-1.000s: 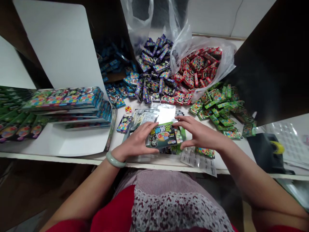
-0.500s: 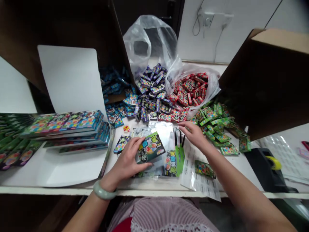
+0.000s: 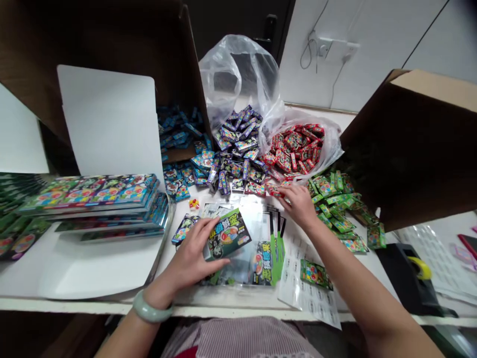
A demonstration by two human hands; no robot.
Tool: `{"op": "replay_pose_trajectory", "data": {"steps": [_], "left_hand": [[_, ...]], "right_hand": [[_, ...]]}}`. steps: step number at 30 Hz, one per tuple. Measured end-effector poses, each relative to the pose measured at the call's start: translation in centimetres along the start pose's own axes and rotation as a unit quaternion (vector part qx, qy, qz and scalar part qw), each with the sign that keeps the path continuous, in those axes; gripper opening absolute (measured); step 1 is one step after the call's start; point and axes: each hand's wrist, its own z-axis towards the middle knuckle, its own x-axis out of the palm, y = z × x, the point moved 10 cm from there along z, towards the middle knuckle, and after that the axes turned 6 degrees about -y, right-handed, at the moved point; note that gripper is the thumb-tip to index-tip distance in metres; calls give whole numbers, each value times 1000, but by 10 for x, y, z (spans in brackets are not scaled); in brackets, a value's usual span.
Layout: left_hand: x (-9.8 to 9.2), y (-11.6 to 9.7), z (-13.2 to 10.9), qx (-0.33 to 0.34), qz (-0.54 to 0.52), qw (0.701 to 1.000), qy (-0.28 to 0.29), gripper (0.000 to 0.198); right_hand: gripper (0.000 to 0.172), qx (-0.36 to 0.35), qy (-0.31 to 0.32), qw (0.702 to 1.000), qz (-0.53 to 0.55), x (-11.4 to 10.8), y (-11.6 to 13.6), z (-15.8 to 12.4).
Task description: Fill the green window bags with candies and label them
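Note:
My left hand (image 3: 194, 256), with a pale green bangle on the wrist, grips a green and black printed card pack (image 3: 226, 233) over a pile of clear sleeves and cards (image 3: 261, 248) at the table's front. My right hand (image 3: 300, 204) reaches forward to the near edge of the red packet pile (image 3: 298, 146), fingers curled on a small red packet (image 3: 278, 191). Purple packets (image 3: 238, 144) lie to its left, and green packets (image 3: 335, 199) to its right.
Stacked flat packs (image 3: 93, 199) rest on a white sheet at left. Blue packets (image 3: 179, 149) spill from a cardboard box (image 3: 112, 44). Another open box (image 3: 417, 149) stands at right, with a black tape dispenser (image 3: 410, 273) and a sticker sheet (image 3: 309, 293) near the front edge.
My right hand let go of the green pack and reached forward to the red packets. My left hand kept the pack and moved slightly left. The view tilted upward.

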Motion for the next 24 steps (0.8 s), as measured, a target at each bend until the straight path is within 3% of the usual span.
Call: {"op": "replay_pose_trajectory", "data": {"steps": [5,9,10,12,14,17,20,24], "left_hand": [[-1,4,1,-22,-6,1000,-9,85],[4,0,-4,-9,-7,1000,5,88],[5,-2,-5,-2,-8,1000,8,89],[6,-5,-6,9,-7,1000,15,91],[5,-7,-8,17,2,1000,16,94],[4,-9,-8,26,27,999,15,96],[6,-13,-7,35,32,999,21,96],[10,-21,-4,53,20,998,32,96]], "right_hand": [[27,-108,81,990,43,7,54,-42],[82,-40,136,987,75,29,44,-45],[89,-26,152,984,84,35,39,-43],[87,-15,171,979,106,41,34,-37],[79,-8,133,982,136,26,33,-31],[77,-21,49,978,203,-22,44,-30],[80,-108,113,959,236,-54,79,-40],[78,-171,198,948,182,-65,103,-45]]}}
